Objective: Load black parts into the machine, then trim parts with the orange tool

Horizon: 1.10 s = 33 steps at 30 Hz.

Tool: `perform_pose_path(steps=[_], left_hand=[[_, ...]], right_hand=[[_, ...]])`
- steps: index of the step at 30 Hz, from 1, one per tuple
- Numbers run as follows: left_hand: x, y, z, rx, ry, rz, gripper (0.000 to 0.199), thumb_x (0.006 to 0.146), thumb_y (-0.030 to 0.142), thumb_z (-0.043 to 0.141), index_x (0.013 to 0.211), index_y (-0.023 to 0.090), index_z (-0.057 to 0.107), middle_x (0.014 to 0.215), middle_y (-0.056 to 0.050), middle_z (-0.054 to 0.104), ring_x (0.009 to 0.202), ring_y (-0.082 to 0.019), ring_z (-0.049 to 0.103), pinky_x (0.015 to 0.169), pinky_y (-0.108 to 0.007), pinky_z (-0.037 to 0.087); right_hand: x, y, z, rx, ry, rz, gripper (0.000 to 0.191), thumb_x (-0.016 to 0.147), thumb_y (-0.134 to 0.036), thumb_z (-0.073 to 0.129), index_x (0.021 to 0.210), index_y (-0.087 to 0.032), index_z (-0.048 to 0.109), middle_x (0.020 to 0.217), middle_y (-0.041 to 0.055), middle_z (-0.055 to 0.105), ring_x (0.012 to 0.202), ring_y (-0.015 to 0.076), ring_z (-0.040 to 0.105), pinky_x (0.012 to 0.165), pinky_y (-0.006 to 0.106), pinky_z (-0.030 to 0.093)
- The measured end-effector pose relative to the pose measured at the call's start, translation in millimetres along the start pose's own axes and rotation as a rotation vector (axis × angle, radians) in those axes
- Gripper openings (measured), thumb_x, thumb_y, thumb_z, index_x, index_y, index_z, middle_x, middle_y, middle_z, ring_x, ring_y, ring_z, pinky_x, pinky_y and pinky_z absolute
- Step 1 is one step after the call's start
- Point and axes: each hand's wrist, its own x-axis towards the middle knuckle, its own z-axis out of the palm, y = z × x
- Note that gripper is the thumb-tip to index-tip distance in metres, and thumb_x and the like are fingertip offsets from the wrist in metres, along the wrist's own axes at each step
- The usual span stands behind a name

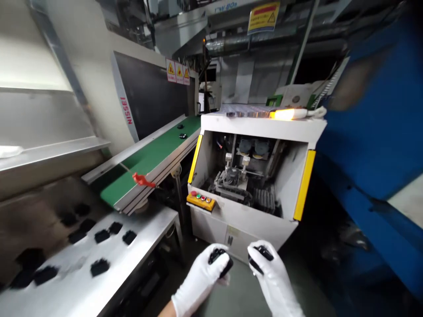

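Both hands wear white gloves and are held up in front of a white machine cabinet (pixel 244 229). My left hand (pixel 206 268) is closed around a black molded plastic part (pixel 226 267), its thumb across the front. A similar black plastic part (pixel 264 252) is gripped in my right hand (pixel 272 273), with fingers covering much of it. The two parts are apart from each other. Their exact kind cannot be made out. Inside the cabinet's opening sits a metal fixture (pixel 233 178) with two upright posts.
A yellow button box (pixel 200 201) is fixed to the cabinet's front left. To the left runs a green conveyor belt (pixel 145 154) carrying small black parts (pixel 183 136). Below it, several black parts (pixel 99 267) lie on a metal table (pixel 132 259). A blue machine (pixel 380 145) stands right.
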Motion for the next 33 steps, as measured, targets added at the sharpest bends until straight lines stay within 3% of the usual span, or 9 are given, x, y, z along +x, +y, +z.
perform_pose_path(steps=[4, 7, 10, 14, 20, 23, 26, 33], left_hand=[[92.3, 51.8, -41.7, 0.112, 0.105, 0.127, 0.043, 0.076, 0.052, 0.068, 0.100, 0.016, 0.061, 0.068, 0.002, 0.057, 0.057, -0.012, 0.052, 0.055, -0.025, 0.044], [165.4, 88.0, -60.1, 0.204, 0.182, 0.295, 0.030, 0.076, 0.044, 0.069, 0.087, 0.017, 0.065, 0.069, 0.001, 0.061, 0.062, -0.013, 0.053, 0.062, -0.026, 0.045], [237.8, 117.6, -73.1, 0.174, 0.242, 0.439, 0.026, 0.073, 0.043, 0.070, 0.076, 0.017, 0.064, 0.075, -0.002, 0.065, 0.072, -0.016, 0.058, 0.072, -0.029, 0.048], [332.9, 148.9, -82.1, 0.129, 0.328, 0.533, 0.027, 0.072, 0.043, 0.072, 0.076, 0.017, 0.064, 0.075, -0.001, 0.066, 0.074, -0.017, 0.059, 0.075, -0.030, 0.048], [476.8, 188.5, -68.3, 0.156, 0.307, 0.575, 0.028, 0.070, 0.044, 0.073, 0.076, 0.018, 0.064, 0.074, 0.000, 0.066, 0.073, -0.016, 0.059, 0.076, -0.030, 0.050], [535.7, 194.8, -58.7, 0.176, 0.243, 0.539, 0.027, 0.071, 0.042, 0.072, 0.076, 0.018, 0.063, 0.072, 0.000, 0.065, 0.071, -0.015, 0.059, 0.073, -0.029, 0.050], [576.0, 190.8, -55.3, 0.199, 0.159, 0.482, 0.025, 0.072, 0.040, 0.072, 0.074, 0.018, 0.062, 0.067, 0.001, 0.062, 0.065, -0.014, 0.057, 0.067, -0.027, 0.049], [617.3, 179.2, -50.6, 0.282, -0.024, 0.423, 0.025, 0.070, 0.039, 0.073, 0.068, 0.017, 0.061, 0.066, 0.000, 0.062, 0.062, -0.013, 0.055, 0.062, -0.026, 0.047]], right_hand=[[98.3, -41.1, 39.3, -0.313, 0.057, -0.383, 0.029, 0.065, -0.041, 0.081, 0.078, -0.021, 0.065, 0.079, 0.0016, 0.067, 0.072, 0.0184, 0.060, 0.069, 0.032, 0.051], [177.0, -76.0, 58.0, -0.433, 0.087, -0.549, 0.029, 0.069, -0.044, 0.078, 0.081, -0.021, 0.066, 0.083, 0.0029, 0.069, 0.080, 0.0204, 0.062, 0.080, 0.036, 0.049], [257.8, -103.3, 72.4, -0.461, 0.140, -0.632, 0.029, 0.072, -0.047, 0.075, 0.081, -0.021, 0.065, 0.084, 0.0016, 0.068, 0.084, 0.0199, 0.060, 0.085, 0.035, 0.046], [366.0, -128.9, 85.5, -0.468, 0.175, -0.708, 0.033, 0.073, -0.052, 0.073, 0.082, -0.021, 0.063, 0.083, 0.0011, 0.067, 0.083, 0.0193, 0.060, 0.084, 0.035, 0.045], [503.8, -133.9, 92.3, -0.505, 0.094, -0.702, 0.037, 0.072, -0.056, 0.072, 0.079, -0.020, 0.064, 0.079, 0.0038, 0.070, 0.080, 0.0221, 0.064, 0.080, 0.037, 0.048], [538.8, -123.6, 90.4, -0.566, 0.049, -0.643, 0.033, 0.073, -0.052, 0.072, 0.079, -0.020, 0.067, 0.082, 0.0045, 0.072, 0.082, 0.0233, 0.065, 0.080, 0.037, 0.049], [550.3, -118.4, 86.7, -0.640, -0.001, -0.573, 0.026, 0.074, -0.047, 0.072, 0.077, -0.022, 0.069, 0.082, 0.0031, 0.074, 0.084, 0.0226, 0.066, 0.080, 0.035, 0.049], [553.5, -117.6, 86.3, -0.735, 0.005, -0.527, 0.020, 0.077, -0.043, 0.069, 0.072, -0.024, 0.068, 0.075, 0.0011, 0.072, 0.075, 0.0206, 0.066, 0.074, 0.032, 0.051]])
